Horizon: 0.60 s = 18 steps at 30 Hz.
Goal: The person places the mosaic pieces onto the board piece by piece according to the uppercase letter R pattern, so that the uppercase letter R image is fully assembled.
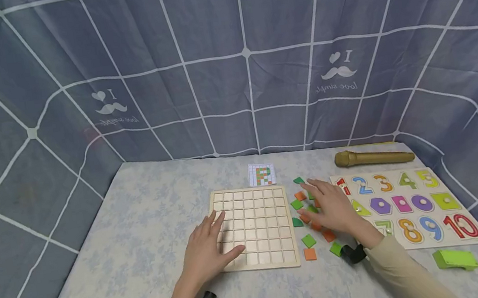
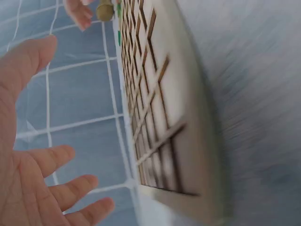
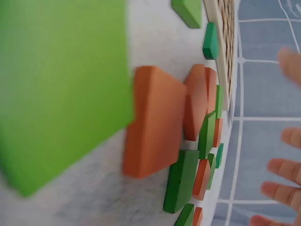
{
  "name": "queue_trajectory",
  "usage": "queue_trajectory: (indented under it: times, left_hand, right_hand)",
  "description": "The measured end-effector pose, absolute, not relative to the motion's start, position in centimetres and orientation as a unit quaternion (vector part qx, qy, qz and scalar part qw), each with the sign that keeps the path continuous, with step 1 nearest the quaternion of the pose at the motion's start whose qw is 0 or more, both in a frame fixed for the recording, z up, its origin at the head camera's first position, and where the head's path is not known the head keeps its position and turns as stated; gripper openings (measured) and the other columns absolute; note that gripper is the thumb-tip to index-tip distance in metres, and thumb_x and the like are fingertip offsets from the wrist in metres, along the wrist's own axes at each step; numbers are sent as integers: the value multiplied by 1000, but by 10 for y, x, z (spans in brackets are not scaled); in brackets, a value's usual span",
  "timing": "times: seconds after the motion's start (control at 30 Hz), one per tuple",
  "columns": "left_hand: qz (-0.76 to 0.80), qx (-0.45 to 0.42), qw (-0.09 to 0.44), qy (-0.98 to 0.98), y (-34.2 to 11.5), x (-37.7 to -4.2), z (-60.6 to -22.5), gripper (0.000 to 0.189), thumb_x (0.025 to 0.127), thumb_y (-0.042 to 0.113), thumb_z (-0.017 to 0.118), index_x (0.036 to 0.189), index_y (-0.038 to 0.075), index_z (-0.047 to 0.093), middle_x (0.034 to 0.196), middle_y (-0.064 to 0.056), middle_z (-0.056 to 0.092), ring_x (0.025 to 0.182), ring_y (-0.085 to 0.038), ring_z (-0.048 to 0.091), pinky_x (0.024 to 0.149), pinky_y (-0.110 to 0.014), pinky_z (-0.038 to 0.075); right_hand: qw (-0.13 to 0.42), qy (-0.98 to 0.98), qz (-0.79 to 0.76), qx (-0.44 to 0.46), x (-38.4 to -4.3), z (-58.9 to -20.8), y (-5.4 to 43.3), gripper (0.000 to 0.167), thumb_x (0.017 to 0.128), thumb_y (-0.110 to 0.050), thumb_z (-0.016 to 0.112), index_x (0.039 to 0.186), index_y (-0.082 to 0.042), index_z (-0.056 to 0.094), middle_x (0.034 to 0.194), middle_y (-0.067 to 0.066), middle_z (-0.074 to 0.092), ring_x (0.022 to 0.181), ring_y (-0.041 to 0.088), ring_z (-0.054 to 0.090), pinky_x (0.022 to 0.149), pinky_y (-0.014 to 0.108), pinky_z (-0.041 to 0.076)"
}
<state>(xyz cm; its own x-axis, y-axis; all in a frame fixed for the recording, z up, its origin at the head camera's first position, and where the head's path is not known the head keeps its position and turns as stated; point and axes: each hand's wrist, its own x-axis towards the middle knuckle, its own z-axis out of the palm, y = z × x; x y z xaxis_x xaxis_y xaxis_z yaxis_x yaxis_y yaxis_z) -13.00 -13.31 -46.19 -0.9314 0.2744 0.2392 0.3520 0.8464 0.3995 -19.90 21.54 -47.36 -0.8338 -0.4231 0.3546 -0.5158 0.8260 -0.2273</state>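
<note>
A wooden grid board (image 1: 257,228) with bare square cells lies in the middle of the table. Over its left side hovers my left hand (image 1: 207,250), fingers spread and holding nothing; the left wrist view shows the palm (image 2: 23,188) apart from the board. My right hand (image 1: 332,207) is above a scatter of orange and green tiles (image 1: 310,254), its fingers extended with nothing in them. In the right wrist view a green tile (image 3: 61,84) and an orange tile (image 3: 157,122) lie close to the camera, below the fingers. Behind the board is a small pattern card (image 1: 262,174).
On the right lies a number-and-shape puzzle board (image 1: 391,222), with a gold microphone (image 1: 373,156) behind it. A lime green block (image 1: 455,259) sits near the front right. A blue-grey checked curtain (image 1: 221,90) hangs around the table's back and sides.
</note>
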Motion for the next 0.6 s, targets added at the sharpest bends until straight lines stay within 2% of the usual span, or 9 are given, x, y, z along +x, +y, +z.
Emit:
queue_trajectory:
  times: [0.13, 0.33, 0.6]
  left_hand:
    - [-275, -117, 51, -953, -138, -123, -470, 95, 77, 64, 66, 147, 7, 38, 148, -20, 34, 132, -42, 33, 99, -62, 31]
    - [-311, -80, 26, -947, -141, -118, -483, 98, 73, 59, 73, 144, 1, 39, 145, -28, 32, 134, -46, 26, 100, -64, 27]
    - [-328, -88, 15, -940, -143, -115, -492, 103, 69, 51, 80, 143, -5, 36, 147, -30, 26, 137, -46, 17, 104, -64, 19]
  right_hand:
    - [155, -940, 184, 242, -208, -474, 216, 61, 82, -38, 74, 128, -2, 58, 127, 20, 54, 114, 38, 50, 88, 58, 42]
    - [150, -939, 192, 243, -220, -471, 216, 47, 80, -28, 78, 115, 0, 67, 112, 16, 61, 98, 34, 55, 79, 50, 47]
    - [105, -951, 188, 221, -232, -472, 216, 34, 82, -24, 77, 110, -5, 71, 110, 12, 64, 95, 29, 53, 74, 48, 44]
